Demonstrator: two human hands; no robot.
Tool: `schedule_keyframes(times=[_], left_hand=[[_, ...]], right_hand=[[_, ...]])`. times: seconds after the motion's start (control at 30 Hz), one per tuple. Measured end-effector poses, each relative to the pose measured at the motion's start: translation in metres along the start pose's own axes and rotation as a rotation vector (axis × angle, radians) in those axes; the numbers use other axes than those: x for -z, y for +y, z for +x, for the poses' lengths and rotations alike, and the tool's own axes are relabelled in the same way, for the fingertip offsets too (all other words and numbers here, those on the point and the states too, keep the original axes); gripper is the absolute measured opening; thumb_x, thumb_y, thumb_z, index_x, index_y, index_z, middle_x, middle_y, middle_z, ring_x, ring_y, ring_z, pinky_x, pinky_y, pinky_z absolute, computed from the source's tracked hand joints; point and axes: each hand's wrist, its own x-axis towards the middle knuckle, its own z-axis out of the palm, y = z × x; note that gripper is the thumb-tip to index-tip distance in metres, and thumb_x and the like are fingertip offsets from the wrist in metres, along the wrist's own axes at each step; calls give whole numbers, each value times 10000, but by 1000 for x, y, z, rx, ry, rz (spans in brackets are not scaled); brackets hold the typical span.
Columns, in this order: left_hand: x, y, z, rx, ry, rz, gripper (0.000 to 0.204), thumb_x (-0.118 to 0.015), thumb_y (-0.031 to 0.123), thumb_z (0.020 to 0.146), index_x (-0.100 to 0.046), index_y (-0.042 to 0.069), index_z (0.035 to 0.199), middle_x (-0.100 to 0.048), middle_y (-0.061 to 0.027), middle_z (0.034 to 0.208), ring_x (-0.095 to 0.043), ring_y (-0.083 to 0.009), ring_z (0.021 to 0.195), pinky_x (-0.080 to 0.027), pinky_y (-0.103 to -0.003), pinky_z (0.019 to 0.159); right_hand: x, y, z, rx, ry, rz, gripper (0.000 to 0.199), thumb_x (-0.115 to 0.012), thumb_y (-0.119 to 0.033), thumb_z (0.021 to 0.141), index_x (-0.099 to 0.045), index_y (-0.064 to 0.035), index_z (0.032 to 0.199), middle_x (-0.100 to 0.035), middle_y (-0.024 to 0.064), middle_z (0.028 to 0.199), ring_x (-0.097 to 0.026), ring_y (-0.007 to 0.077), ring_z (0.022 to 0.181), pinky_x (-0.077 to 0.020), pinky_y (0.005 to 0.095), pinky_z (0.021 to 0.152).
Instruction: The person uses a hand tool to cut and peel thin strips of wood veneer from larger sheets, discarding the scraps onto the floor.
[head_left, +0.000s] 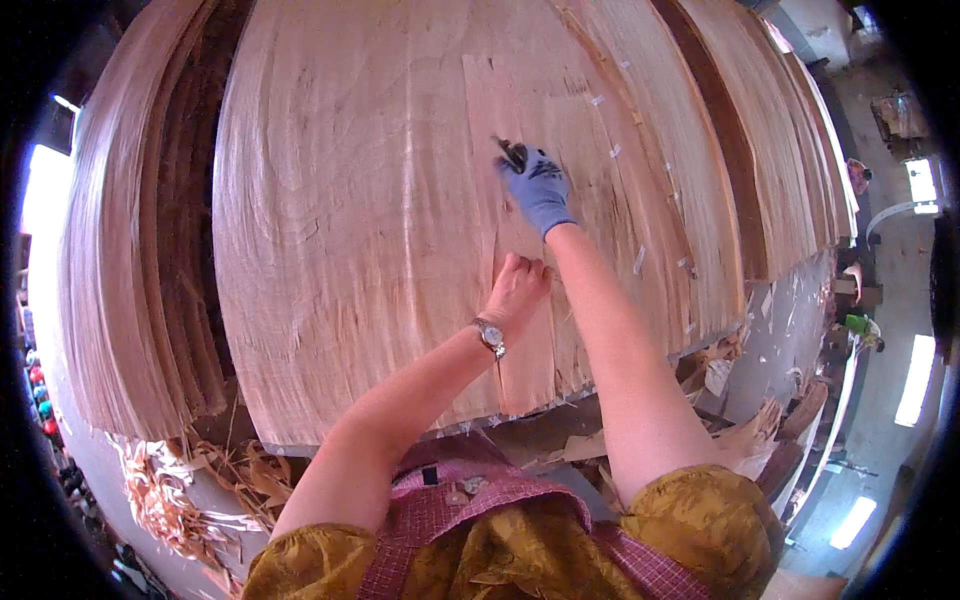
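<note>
Left hand (517, 283), bare, fingers curled shut, pins the veneer strip (510, 200) flat on the top veneer sheet (350, 220). Further out, gloved right hand (537, 185) is clenched on a small dark tool (511, 152) (blade type unclear). A slip could split the thin strip or reach those knuckles.

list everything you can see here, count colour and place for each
veneer sheet: one large, pale tan, top of the middle stack
veneer strip: one narrow, light pinkish, lying on that sheet
side veneer stacks: several, brown, left and right
veneer scraps: many, tan, below the bench edge
small dark tool: one, black, in the right hand
wristwatch: one, silver, left wrist
left hand: bare, pressing the strip
right hand: blue glove, fingers closed on the tool
</note>
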Motion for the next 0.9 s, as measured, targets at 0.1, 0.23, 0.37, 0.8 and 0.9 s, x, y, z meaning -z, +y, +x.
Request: schedule_keyframes(times=[0.1, 0.23, 0.37, 0.8, 0.9], left_hand=[[2, 2, -2, 36, 37, -62, 358, -655, 153, 715, -596, 123, 1068, -603, -28, 1051, -567, -192, 1085, -324, -375, 997], [-7, 7, 0, 35, 131, -197, 364, -651, 152, 736, -595, 113, 1094, -605, -50, 1068, -568, -211, 1124, -342, -381, 1001], [-4, 5, -2, 75, 97, -166, 308, -617, 124, 785, -605, 103, 1092, -620, -68, 1041, -595, -218, 1090, -380, -392, 978], [-7, 8, -5, 143, 230, -181, 248, -559, 60, 810, -629, 116, 1041, -631, -71, 928, -626, -271, 931, -443, -417, 882], [-3, 5, -7, 226, 177, -296, 250, -543, 49, 812, -619, 109, 1043, -623, -80, 901, -627, -302, 887, -450, -431, 849]], right_hand=[[19, 40, 20, 22, 290, 758, 545, -748, -465, 815, -644, -50, 1154, -685, 99, 866, -655, 238, 797, -508, 366, 744], [76, 71, 21, -104, 149, 477, 706, -682, -553, 827, -523, -46, 1292, -715, 111, 1039, -700, 300, 893, -530, 401, 762], [17, 4, -7, 143, 204, 122, 807, -651, -583, 833, -418, -40, 1382, -692, 149, 1073, -684, 324, 964, -536, 424, 790], [100, 195, -11, 269, -355, 2195, 362, -460, -275, 1033, -551, -62, 1311, -576, 49, 1269, -523, 177, 1154, -392, 325, 1037], [149, 258, -69, 64, -132, 1846, 413, -447, -274, 1038, -485, -42, 1377, -514, 41, 1372, -468, 182, 1259, -340, 332, 1113]])
